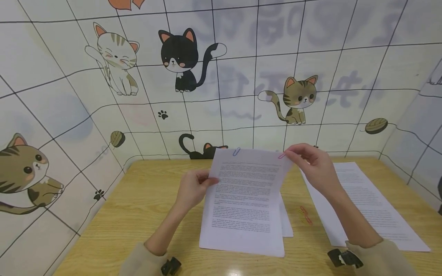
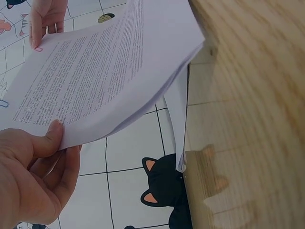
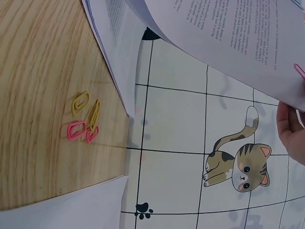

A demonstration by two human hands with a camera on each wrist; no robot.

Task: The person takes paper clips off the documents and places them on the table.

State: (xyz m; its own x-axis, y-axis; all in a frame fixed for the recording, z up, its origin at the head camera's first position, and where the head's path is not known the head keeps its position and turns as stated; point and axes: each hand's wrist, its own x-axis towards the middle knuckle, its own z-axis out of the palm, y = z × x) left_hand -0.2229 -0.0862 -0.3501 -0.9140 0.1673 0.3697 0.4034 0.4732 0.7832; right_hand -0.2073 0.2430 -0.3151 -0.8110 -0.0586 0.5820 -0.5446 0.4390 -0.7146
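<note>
A few printed sheets of paper (image 1: 241,199) are held up above the table, tilted toward me. My left hand (image 1: 194,188) pinches their left edge, thumb on the printed face, as the left wrist view also shows (image 2: 38,167). At the top right corner my right hand (image 1: 315,168) pinches the sheets by a pink paper clip (image 1: 282,155), which sits on the top edge. A blue paper clip (image 1: 236,151) is on the same edge, further left. In the right wrist view only part of the right hand (image 3: 291,131) shows, near the pink clip.
Several yellow and pink paper clips (image 3: 76,130) lie on the wooden table (image 1: 138,214). Other paper (image 1: 287,222) lies beneath the held sheets. A printed stack (image 1: 373,207) rests at the right, under my right forearm. A wall with cat drawings (image 1: 241,76) stands behind.
</note>
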